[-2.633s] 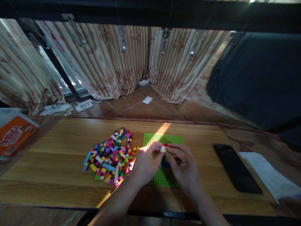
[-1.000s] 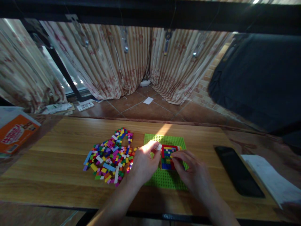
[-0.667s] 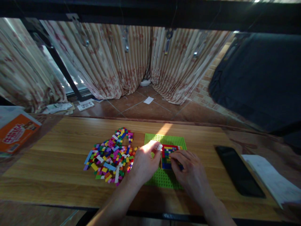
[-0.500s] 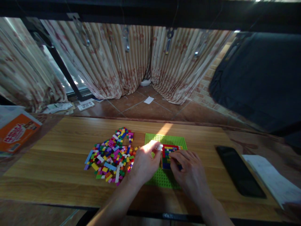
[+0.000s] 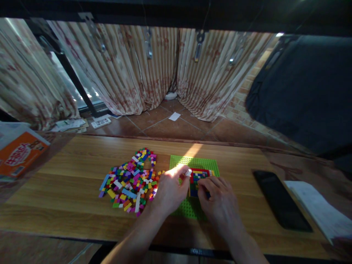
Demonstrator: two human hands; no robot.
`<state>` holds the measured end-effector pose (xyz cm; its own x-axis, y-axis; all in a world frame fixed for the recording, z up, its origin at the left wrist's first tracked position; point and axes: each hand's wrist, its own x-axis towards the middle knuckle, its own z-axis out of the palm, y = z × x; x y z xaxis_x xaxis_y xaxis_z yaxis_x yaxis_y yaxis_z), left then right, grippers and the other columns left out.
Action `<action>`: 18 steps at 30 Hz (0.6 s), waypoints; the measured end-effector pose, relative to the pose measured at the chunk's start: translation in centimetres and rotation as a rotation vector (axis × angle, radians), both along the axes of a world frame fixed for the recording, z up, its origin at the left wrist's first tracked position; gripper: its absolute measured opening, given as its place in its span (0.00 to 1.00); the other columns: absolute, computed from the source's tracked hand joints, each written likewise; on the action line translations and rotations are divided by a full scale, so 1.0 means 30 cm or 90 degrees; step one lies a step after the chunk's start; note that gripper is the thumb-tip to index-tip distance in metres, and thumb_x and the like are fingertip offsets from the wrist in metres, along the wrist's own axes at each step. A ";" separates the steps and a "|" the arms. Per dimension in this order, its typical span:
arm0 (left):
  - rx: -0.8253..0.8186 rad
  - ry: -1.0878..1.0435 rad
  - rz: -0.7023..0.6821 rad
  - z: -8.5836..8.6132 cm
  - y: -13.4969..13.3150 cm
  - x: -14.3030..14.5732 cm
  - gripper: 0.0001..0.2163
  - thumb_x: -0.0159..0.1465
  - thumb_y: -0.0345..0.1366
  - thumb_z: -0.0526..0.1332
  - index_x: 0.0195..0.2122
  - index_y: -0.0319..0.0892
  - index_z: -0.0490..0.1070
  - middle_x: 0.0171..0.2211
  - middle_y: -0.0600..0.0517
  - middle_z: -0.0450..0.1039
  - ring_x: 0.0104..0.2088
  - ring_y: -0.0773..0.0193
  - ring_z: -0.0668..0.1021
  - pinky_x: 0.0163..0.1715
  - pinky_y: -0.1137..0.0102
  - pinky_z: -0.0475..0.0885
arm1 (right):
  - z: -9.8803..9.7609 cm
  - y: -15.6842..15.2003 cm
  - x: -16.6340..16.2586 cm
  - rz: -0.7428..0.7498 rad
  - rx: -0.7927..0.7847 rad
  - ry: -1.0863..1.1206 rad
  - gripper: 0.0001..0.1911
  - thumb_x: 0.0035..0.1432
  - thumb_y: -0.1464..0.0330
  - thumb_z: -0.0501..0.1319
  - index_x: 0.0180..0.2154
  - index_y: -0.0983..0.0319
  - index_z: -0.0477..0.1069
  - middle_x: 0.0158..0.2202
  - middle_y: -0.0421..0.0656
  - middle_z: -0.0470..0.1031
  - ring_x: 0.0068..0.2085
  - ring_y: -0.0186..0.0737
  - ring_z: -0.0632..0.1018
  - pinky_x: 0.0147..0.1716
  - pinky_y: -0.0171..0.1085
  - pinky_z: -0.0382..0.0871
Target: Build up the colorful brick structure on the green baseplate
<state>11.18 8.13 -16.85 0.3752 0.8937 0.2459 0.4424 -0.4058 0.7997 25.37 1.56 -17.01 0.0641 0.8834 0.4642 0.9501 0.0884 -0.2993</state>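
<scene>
A green studded baseplate (image 5: 202,162) lies on the wooden table (image 5: 68,190). On it sits a flat patch of small coloured bricks (image 5: 200,173) with a red border. My left hand (image 5: 169,189) rests at the patch's left edge and pinches a small white brick (image 5: 188,172) between thumb and finger. My right hand (image 5: 217,200) lies over the patch's near part with its fingertips pressed down on the bricks; whether it holds one is hidden. A loose pile of coloured bricks (image 5: 130,180) lies left of the baseplate.
A black phone (image 5: 282,200) lies right of the baseplate, with an open notebook (image 5: 316,211) beyond it. An orange box (image 5: 19,156) sits at the table's far left. Striped curtains, a tiled floor and a dark cloth lie behind the table.
Both hands were pinched together above the baseplate; they then came down. My right hand slid left and forward over the brick patch. My left hand kept the white brick at the patch's edge.
</scene>
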 end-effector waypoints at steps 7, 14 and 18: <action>-0.003 0.026 -0.007 -0.008 -0.001 0.005 0.05 0.62 0.30 0.57 0.36 0.44 0.72 0.29 0.56 0.75 0.31 0.66 0.76 0.34 0.74 0.69 | 0.003 -0.001 0.018 0.013 -0.029 0.020 0.08 0.59 0.74 0.57 0.33 0.60 0.75 0.34 0.44 0.75 0.38 0.43 0.73 0.41 0.42 0.66; -0.008 0.031 -0.009 -0.001 -0.003 0.004 0.06 0.62 0.29 0.57 0.36 0.44 0.72 0.29 0.55 0.75 0.31 0.66 0.77 0.34 0.73 0.70 | -0.010 -0.007 0.042 0.008 -0.012 0.013 0.07 0.61 0.70 0.58 0.36 0.60 0.75 0.38 0.46 0.76 0.40 0.44 0.74 0.41 0.43 0.67; -0.004 0.034 -0.007 -0.002 -0.004 0.004 0.05 0.63 0.30 0.57 0.36 0.44 0.72 0.29 0.55 0.75 0.31 0.66 0.76 0.34 0.73 0.70 | -0.010 -0.007 0.044 0.024 -0.018 0.021 0.07 0.62 0.69 0.57 0.36 0.59 0.74 0.37 0.45 0.76 0.40 0.44 0.75 0.41 0.43 0.67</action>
